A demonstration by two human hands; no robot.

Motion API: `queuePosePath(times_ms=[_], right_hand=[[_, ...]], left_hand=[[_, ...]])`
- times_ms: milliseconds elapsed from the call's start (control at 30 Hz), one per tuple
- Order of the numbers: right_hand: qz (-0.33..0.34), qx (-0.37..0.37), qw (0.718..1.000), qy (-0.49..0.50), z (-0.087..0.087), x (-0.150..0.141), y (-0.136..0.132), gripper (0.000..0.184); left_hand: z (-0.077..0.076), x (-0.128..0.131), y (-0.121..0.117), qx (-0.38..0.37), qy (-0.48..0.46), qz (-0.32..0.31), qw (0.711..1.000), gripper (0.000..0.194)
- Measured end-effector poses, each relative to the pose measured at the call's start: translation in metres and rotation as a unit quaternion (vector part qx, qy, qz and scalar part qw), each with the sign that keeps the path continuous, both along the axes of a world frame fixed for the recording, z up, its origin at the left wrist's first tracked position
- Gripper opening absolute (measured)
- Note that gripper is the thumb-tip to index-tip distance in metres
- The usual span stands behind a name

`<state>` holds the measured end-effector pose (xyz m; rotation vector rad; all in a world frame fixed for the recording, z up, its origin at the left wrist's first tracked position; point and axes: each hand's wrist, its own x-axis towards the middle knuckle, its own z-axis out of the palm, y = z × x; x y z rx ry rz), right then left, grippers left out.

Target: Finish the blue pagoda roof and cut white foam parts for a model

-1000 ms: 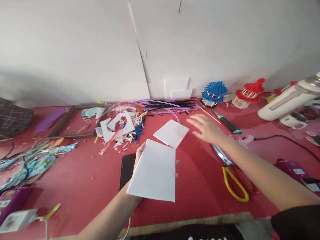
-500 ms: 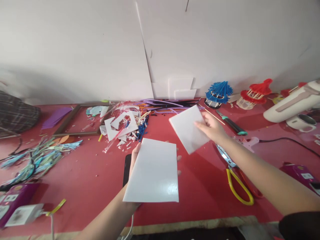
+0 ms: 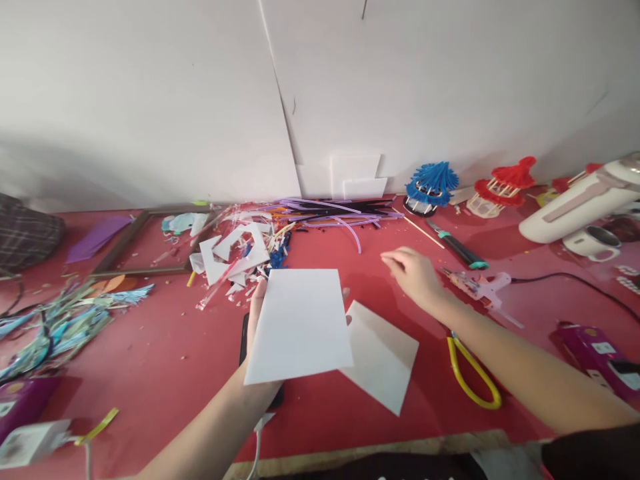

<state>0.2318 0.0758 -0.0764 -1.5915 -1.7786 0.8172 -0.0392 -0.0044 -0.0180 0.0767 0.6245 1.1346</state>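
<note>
Half a second ago my right hand (image 3: 413,275) held the smaller white sheet (image 3: 384,360) up over the middle of the bench (image 3: 200,407); now I have let go of it. It lies turned askew on the bench, toward the near edge, with its left part hidden behind the larger white sheet (image 3: 300,327). That larger one is still in my left hand (image 3: 257,312), now lying a little flatter to my eye. The glue gun (image 3: 480,288), mostly hidden by my right arm before, shows clearly at the right, while the arm now covers the blades of the scissors (image 3: 475,387), leaving the yellow handle in sight.

My left forearm comes in from the near edge, angled up and to the right. My left hand supports the larger sheet from beneath, gripping it, with fingertips showing past its right side. My right forearm reaches in from the near right corner, and my right hand hovers past the smaller sheet, thumb and fingers drawn together with nothing visible between them.

The dark phone (image 3: 244,340) sits partly under my left hand. Toward the far edge lie the purple strips (image 3: 335,217), with white scraps (image 3: 235,253) left of them and the green-and-black cutter (image 3: 459,248) to the right.
</note>
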Motion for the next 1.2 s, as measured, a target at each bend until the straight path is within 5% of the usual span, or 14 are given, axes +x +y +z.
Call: queuePosePath(times_ms=[100,200,367,500,600,700,800,900,1067,1200], right_hand=[[-0.021,-0.014,0.998,0.05,0.011,-0.007,0.0,0.061],[0.049,-0.066,0.991,0.105,0.019,-0.022,-0.006,0.072],[0.161,-0.113,0.971,0.138,0.018,-0.049,-0.008,0.046],[0.084,-0.032,0.989,0.116,0.019,-0.042,0.042,0.03],[-0.018,0.081,0.995,0.062,0.036,-0.018,0.105,0.035],[-0.063,0.184,0.981,-0.016,0.056,0.002,0.159,0.033],[-0.031,0.235,0.966,-0.099,0.062,0.005,0.191,0.032],[0.028,0.256,0.952,-0.165,0.053,-0.006,0.208,0.034],[0.07,0.276,0.933,-0.22,0.034,-0.028,0.228,0.034],[0.072,0.287,0.927,-0.231,0.028,-0.039,0.235,0.033]], left_hand=[[-0.001,-0.002,0.011,-0.007,0.033,0.007,0.999,0.036],[0.001,0.003,0.02,0.001,0.073,-0.003,0.997,0.042],[-0.002,0.025,0.034,0.057,0.185,-0.028,0.981,0.056],[-0.02,0.03,0.038,0.126,0.33,-0.009,0.935,0.058],[-0.03,0.029,0.025,0.199,0.451,-0.032,0.869,0.058],[-0.031,0.031,0.0,0.322,0.528,-0.167,0.768,0.047],[-0.034,0.034,-0.019,0.428,0.553,-0.314,0.642,0.067],[-0.047,0.034,-0.025,0.477,0.571,-0.393,0.54,0.084],[-0.067,0.03,-0.024,0.502,0.614,-0.398,0.46,0.09],[-0.059,0.029,-0.015,0.493,0.673,-0.341,0.433,0.088]])
